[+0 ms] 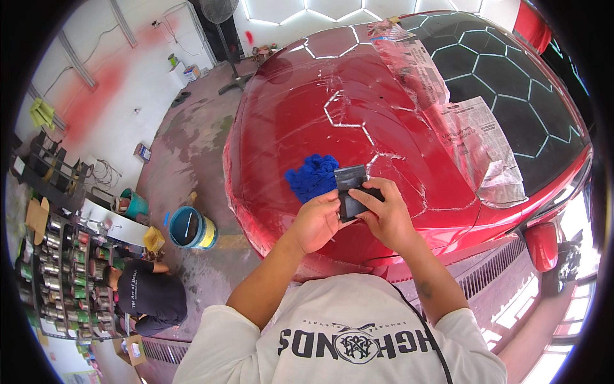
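Both my hands hold a small dark block above the red car hood. A flat, dark grey sheet stands up from its far side; it looks like sandpaper, but I cannot be sure. My left hand grips the block's left edge between thumb and fingers. Across its top and right side lie the fingers of my right hand. A crumpled blue cloth rests on the hood just left of the block. Whitish smears and wet-looking streaks mark the paint.
Newspaper masks the hood's edge by the windshield. The side mirror juts out at right. On the floor at left stands a blue bucket. A person bends near shelves of cans. A fan stands behind.
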The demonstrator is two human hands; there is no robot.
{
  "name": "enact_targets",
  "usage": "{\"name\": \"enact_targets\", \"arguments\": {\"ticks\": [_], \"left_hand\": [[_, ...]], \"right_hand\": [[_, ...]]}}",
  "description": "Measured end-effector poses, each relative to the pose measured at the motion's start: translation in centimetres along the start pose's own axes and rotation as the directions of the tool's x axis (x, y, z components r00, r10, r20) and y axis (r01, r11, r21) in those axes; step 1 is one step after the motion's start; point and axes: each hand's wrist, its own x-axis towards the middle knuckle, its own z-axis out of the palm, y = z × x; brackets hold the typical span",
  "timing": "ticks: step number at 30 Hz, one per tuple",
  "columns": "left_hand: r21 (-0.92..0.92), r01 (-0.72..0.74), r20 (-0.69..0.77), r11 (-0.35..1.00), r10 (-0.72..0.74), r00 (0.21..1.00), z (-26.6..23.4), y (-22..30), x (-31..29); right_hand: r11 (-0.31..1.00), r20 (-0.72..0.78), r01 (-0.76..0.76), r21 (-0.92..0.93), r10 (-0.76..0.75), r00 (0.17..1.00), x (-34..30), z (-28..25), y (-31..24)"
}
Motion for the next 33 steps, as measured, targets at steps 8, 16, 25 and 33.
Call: {"name": "enact_targets", "arguments": {"ticks": [8,16,25,33], "left_hand": [[0.211,0.059,-0.167,0.976,-0.024,0.986,0.3,-2.2,-1.7],[0.907,0.093,-0.216,0.41,0.264,0.94,2.1,-2.7,-2.6],[0.445,0.027,-0.339,0.895,0.14,0.93,1.0,-3.8,-3.6],[0.378,0.093,-0.377,0.921,0.062,0.924,-0.7,-4.8,-5.0]], "right_hand": [[0.999,0.05,-0.026,0.038,0.024,0.998,-3.1,1.2,0.4],[1.0,-0.093,0.006,0.018,-0.004,0.996,-2.4,0.4,0.4],[0.967,0.195,0.245,-0.073,-0.227,0.954,-3.7,1.7,0.2],[0.957,0.255,0.291,-0.014,-0.278,0.926,-4.0,1.7,0.8]]}}
